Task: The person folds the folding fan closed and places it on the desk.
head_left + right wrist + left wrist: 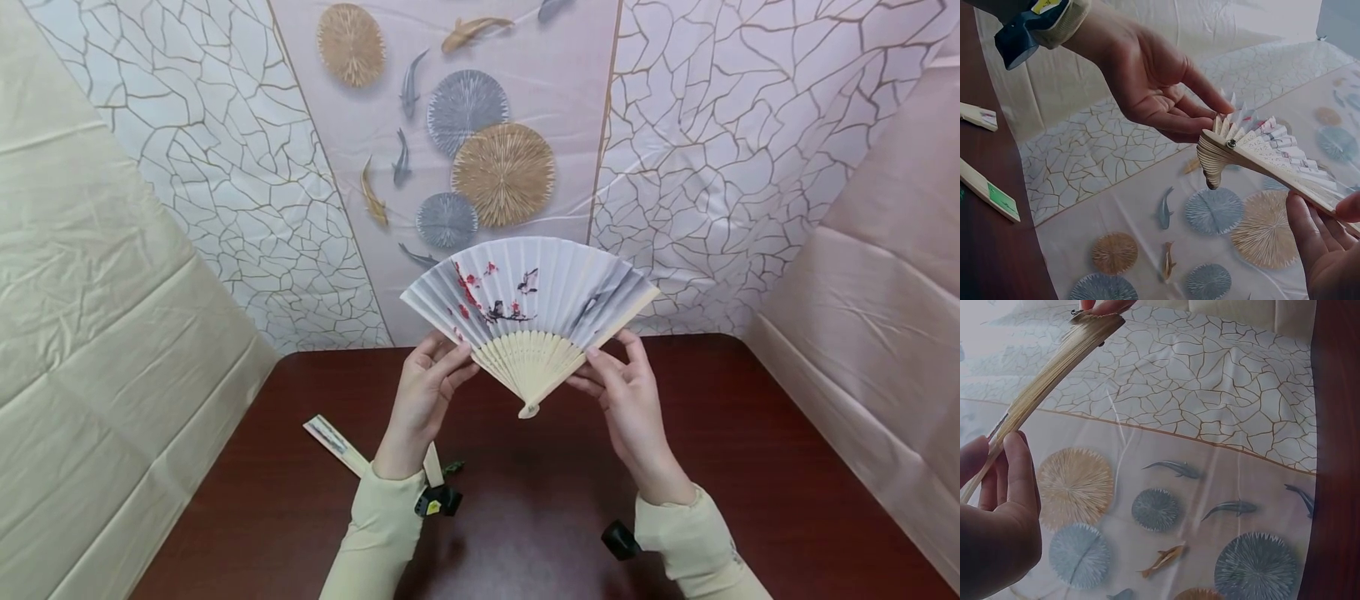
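A spread folding fan (555, 287) with pale slatted ribs, red blossoms and small birds is up in front of me. My left hand (429, 387) pinches its left edge between thumb and fingers. On the opposite edge, my right hand (628, 392) grips the outer rib, thumb in front. The joined end of the ribs points down between both hands. In the left wrist view the fan (1054, 375) appears nearly edge-on. From the right wrist, its ribs (1254, 162) show fanned out around a metal pivot pin.
A folded fan (335, 442) lies on the dark red table (247, 500) by my left forearm, partly hidden by it. Another pale folded piece (432, 467) and something green (453, 468) are beside that wrist. A patterned cloth backdrop (480, 50) rises behind the table.
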`<state>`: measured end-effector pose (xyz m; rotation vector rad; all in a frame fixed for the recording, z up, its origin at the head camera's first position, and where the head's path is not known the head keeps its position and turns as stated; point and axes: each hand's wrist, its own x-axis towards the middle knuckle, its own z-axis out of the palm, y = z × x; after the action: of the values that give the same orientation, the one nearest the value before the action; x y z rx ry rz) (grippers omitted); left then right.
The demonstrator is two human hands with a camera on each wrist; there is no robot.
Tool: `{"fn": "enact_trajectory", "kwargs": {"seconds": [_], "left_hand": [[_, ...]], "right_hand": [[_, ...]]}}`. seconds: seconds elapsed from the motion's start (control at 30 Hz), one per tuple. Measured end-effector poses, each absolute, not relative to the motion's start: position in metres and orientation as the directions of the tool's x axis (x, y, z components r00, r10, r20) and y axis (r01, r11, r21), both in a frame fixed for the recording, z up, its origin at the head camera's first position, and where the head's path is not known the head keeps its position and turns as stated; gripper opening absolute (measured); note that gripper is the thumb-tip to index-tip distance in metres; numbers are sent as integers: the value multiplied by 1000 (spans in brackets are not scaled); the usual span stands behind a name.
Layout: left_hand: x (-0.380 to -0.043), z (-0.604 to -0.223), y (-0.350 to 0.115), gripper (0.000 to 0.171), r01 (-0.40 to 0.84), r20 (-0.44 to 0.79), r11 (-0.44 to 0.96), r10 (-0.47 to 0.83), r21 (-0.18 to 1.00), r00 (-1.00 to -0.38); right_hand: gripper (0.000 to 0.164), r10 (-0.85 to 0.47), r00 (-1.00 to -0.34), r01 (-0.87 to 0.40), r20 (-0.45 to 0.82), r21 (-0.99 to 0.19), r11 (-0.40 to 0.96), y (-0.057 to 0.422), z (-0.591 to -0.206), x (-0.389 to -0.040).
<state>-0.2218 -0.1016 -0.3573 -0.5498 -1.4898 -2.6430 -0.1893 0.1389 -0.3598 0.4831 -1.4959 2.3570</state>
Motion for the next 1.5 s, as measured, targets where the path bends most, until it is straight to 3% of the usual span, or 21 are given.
{"fn": "enact_trajectory", "kwargs": {"seconds": [0.83, 1.5], "left_hand": [[-218, -362, -103, 29, 178, 288, -477, 168, 860, -943], [-217, -366, -106, 34, 144, 256, -380, 265, 914, -930]], "right_hand": [[31, 19, -919, -375, 394, -857, -353, 131, -364, -184], [26, -34, -939, -318, 342, -901, -294, 126, -371, -181]]}}
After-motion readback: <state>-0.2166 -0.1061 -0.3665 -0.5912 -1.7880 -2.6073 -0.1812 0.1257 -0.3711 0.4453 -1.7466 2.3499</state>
